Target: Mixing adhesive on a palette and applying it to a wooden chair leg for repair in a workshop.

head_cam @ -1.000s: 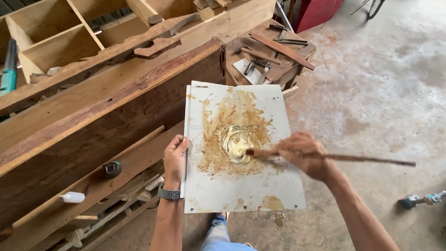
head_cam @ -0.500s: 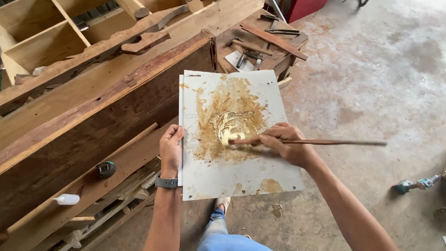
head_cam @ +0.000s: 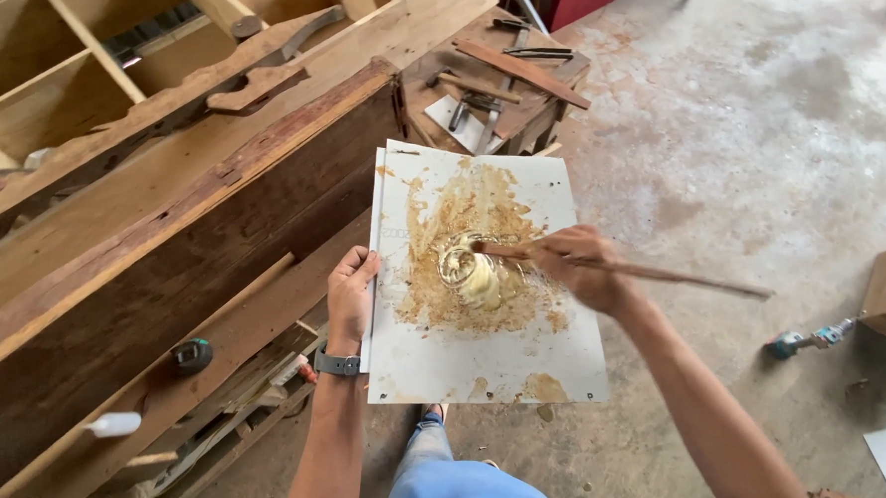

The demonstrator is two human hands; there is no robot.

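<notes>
- The left hand [head_cam: 349, 300] gripped the white board [head_cam: 487, 380] by its left edge, just beside the wooden beams [head_cam: 166, 217].
- The right hand [head_cam: 577, 265] pinched a thin stick [head_cam: 681, 277], its tip in the glue blob [head_cam: 472, 270] mid-board.
- Open concrete floor [head_cam: 727, 142] lay to the right.

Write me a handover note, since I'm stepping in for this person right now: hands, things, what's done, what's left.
Left hand grips the left edge of the white board, holding it up flat.
Right hand holds a thin wooden stick, its tip in the pale, glossy paste at the board's middle.
Done: tan smears surround the blob.
Left: the blob is streaky, apparently not evenly mixed.
</notes>
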